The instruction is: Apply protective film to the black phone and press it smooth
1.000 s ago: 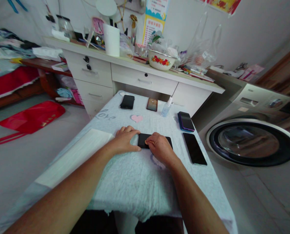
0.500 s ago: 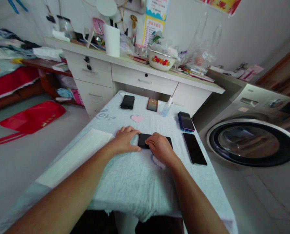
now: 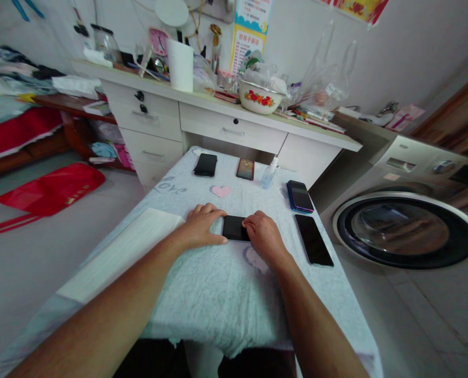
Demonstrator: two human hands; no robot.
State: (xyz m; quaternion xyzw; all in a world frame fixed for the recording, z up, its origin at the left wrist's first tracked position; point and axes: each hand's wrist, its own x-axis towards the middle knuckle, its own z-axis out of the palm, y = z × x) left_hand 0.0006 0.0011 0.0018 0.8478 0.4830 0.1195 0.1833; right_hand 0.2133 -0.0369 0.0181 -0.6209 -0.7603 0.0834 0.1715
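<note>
A black smartphone [image 3: 234,228] lies face up and sideways on the cloth-covered table in front of me. My left hand [image 3: 202,226] grips its left end, with the thumb at the near corner and the index finger at the far one. Over the phone's right half is my right hand [image 3: 263,233], its fingers pinched together and pressed to the screen; whatever they hold is too small or hidden to make out. Beside my left forearm lies a folded white cloth or paper strip [image 3: 127,252]. Past the phone stands a clear spray bottle [image 3: 267,176] with bluish liquid.
Another dark phone [image 3: 314,240] lies to the right, near a stack of phones [image 3: 300,197]. At the far side are a black phone [image 3: 206,165] and a brownish phone [image 3: 245,169]. A white desk [image 3: 234,128] stands behind the table; a washing machine [image 3: 407,220] is at right.
My right hand has slid a little to the right along the phone, showing more of the middle of its screen. The left hand and the phone have stayed put.
</note>
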